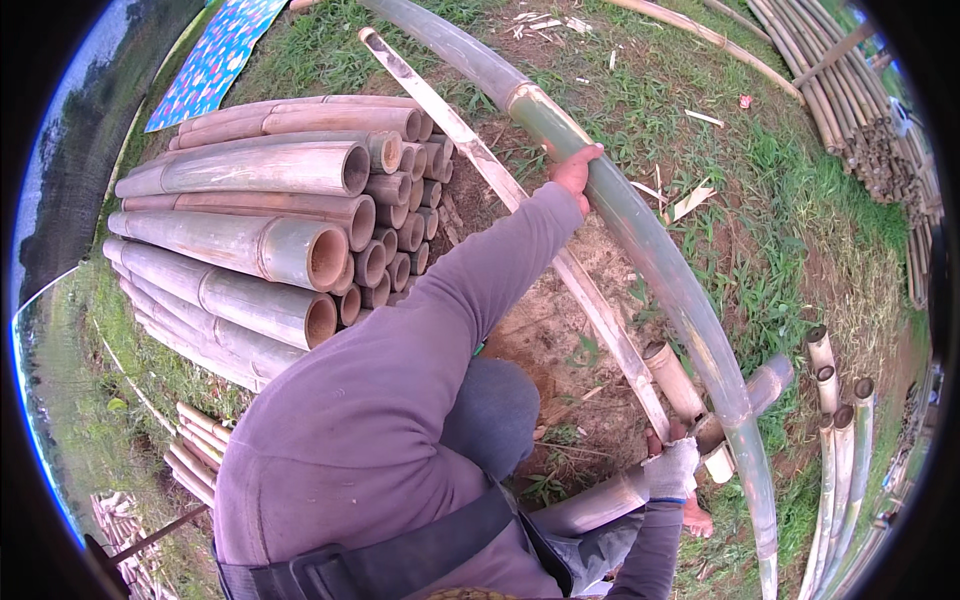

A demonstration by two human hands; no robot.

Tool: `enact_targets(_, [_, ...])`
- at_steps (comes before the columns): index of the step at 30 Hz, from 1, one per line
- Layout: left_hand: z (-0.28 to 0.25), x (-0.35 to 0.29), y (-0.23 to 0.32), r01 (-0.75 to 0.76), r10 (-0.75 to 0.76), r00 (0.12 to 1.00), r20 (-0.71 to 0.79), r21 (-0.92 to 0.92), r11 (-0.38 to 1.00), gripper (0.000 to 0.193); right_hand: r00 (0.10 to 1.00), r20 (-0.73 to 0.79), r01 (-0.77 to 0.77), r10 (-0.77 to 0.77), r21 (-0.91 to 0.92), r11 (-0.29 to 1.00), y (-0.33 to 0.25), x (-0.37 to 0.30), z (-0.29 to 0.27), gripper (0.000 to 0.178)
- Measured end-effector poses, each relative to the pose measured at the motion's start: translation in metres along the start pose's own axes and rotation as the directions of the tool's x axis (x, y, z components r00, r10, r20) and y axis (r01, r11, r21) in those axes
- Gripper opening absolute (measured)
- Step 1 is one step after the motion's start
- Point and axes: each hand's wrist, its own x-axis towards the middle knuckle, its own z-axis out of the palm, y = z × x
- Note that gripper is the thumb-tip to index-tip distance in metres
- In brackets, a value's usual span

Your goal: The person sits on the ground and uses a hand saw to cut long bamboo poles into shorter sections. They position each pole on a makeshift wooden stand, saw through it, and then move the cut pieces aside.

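A long green bamboo pole [640,225] curves across the view from the top middle to the lower right. My left hand [572,178] is at its near side, one digit stretched over it and the other fingers hidden as it grips. Left of the pole runs a long split bamboo strip [445,120], pale along its edge, passing under my left forearm. Around its lower end my right hand [670,467], in a whitish glove with bare fingertips, is closed. Just under that hand lies a short thick bamboo piece [595,503].
A stack of cut bamboo tubes [245,240] stands at the left. Short bamboo pieces [673,380] lie beyond my right hand. Upright bamboo lengths [845,450] are at the right, bundled poles [820,75] at the far right. Pale shavings [690,203] dot the grass. A bare foot [697,517] shows.
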Motion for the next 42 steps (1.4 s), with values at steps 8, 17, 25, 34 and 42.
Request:
enact_targets(8, [0.013, 0.003, -0.002, -0.002, 0.037, 0.958, -0.285, 0.121, 0.993, 0.083, 0.979, -0.198, 0.059, -0.050, 0.043, 0.997, -0.079, 0.008, -0.003, 0.035])
enact_targets(17, [-0.022, -0.197, -0.001, -0.860, -0.449, 0.429, 0.784, 0.202, -0.469, 0.058, 0.899, -0.420, 0.074, -0.125, -0.136, 0.988, -0.093, -0.002, 0.001, 0.044])
enact_targets(25, [-0.030, -0.175, -0.001, -0.810, -0.378, 0.261, 0.889, -0.012, -0.587, 0.018, 0.941, -0.320, 0.090, -0.110, -0.076, 0.993, -0.107, -0.016, -0.049, 0.060])
enact_targets(34, [-0.057, -0.138, 0.041, -0.626, 0.224, 0.179, 0.958, 0.286, -0.725, 0.025, 0.989, -0.068, 0.138, -0.134, 0.049, 0.989, -0.148, 0.028, -0.115, 0.040])
enact_targets(42, [-0.086, -0.086, 0.102, -0.410, 0.402, 0.302, 0.864, 0.499, -0.764, 0.018, 0.928, -0.277, 0.260, -0.248, 0.007, 0.966, -0.187, 0.104, -0.031, 0.039])
